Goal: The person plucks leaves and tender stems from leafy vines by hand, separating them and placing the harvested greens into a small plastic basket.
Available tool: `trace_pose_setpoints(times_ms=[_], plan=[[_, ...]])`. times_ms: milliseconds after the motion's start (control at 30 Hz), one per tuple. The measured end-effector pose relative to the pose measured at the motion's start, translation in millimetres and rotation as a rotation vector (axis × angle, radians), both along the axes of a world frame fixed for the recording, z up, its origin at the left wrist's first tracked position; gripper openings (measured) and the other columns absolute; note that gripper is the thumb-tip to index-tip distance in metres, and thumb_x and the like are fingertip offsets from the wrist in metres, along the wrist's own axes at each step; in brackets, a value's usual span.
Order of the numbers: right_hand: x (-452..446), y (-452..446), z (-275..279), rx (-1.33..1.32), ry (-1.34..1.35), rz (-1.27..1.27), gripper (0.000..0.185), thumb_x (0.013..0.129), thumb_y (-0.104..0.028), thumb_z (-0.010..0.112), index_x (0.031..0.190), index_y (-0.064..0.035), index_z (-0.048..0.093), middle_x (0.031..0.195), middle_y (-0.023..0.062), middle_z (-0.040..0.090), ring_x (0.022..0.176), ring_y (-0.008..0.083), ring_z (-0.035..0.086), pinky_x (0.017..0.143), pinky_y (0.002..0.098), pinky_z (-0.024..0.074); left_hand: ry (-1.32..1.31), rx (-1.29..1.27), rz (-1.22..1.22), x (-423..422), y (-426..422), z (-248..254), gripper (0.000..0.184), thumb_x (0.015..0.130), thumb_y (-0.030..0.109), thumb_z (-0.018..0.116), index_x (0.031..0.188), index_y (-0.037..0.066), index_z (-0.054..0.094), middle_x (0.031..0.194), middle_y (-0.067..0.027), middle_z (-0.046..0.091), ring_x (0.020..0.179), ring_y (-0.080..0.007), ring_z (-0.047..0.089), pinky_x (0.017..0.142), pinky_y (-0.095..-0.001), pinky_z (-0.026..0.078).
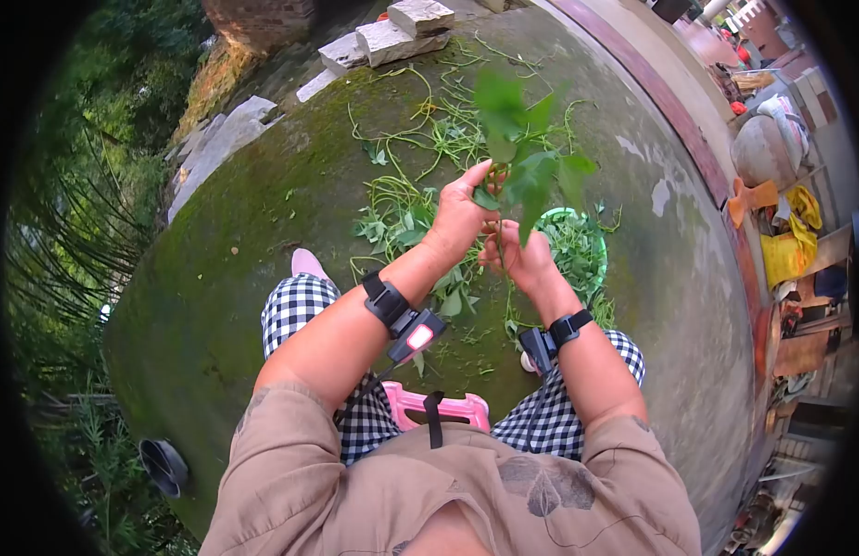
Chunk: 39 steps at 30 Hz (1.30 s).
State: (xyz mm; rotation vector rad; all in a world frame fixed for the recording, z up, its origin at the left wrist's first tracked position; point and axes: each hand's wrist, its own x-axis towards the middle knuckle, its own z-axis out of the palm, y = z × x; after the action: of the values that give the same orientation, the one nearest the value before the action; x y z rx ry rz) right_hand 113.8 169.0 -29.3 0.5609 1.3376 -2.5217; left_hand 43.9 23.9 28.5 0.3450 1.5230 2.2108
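My left hand point(462, 211) is closed round the stems of a leafy green sprig point(531, 171), whose broad leaves stick up and out beyond my fingers. Just below and to the right, my right hand point(520, 257) has its fingers pinched at the lower end of the same stems. Behind my right hand stands a round green-rimmed basket point(603, 264) with cut leaves in it. Loose stems and leaves point(392, 218) lie on the mossy ground beyond and beneath my hands.
Stone blocks point(388, 42) stand at the far edge of the mossy concrete point(226, 306). A pink stool point(439, 404) is between my legs. A black round container point(164, 466) lies at lower left. A yellow bag point(789, 246) and household items line the right side.
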Motion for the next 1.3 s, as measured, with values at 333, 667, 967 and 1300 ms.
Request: trace_pose_setpoints(times_ms=[333,667,967,1300], plan=[[-5,2,3,-0.005,-0.016,-0.104,0.020,0.093,-0.016,0.049,0.103,-0.0015,0.058,0.085,0.0084,0.061,0.069,0.0240,0.060,0.058,0.0329,0.0418,0.044,0.118,-0.026,1,-7,-2,0.031,0.097,0.028,0.054,0.121,0.009,0.060,0.101,-0.0010,0.065,0.086,-0.0114,0.061,0.074,-0.0283,0.051],[-7,25,12,-0.036,0.029,-0.179,0.021,0.095,-0.019,0.047,0.102,-0.0017,0.056,0.082,0.0089,0.058,0.071,0.0278,0.062,0.059,0.0326,0.0428,-0.322,0.063,0.082,-16,-19,-12,0.046,0.088,0.017,0.051,0.131,0.002,0.042,0.110,-0.0159,0.062,0.087,-0.0278,0.065,0.069,-0.0374,0.054],[-4,38,13,-0.030,0.016,-0.261,0.019,0.095,-0.019,0.049,0.101,-0.0031,0.058,0.081,0.0073,0.058,0.070,0.0279,0.063,0.059,0.0328,0.0443,-0.427,-0.208,0.445,-26,-31,-12,0.033,0.089,0.028,0.055,0.113,0.006,0.056,0.093,-0.0111,0.063,0.073,-0.0203,0.062,0.059,-0.0349,0.048],[0,50,19,0.150,0.021,-0.318,0.016,0.094,-0.014,0.051,0.098,-0.0009,0.059,0.078,0.0070,0.058,0.064,0.0248,0.063,0.051,0.0279,0.0443,-0.068,0.746,-0.516,13,-79,144,0.038,0.089,0.044,0.058,0.073,0.009,0.059,0.074,-0.0082,0.059,0.091,-0.0271,0.054,0.072,-0.0414,0.039]])
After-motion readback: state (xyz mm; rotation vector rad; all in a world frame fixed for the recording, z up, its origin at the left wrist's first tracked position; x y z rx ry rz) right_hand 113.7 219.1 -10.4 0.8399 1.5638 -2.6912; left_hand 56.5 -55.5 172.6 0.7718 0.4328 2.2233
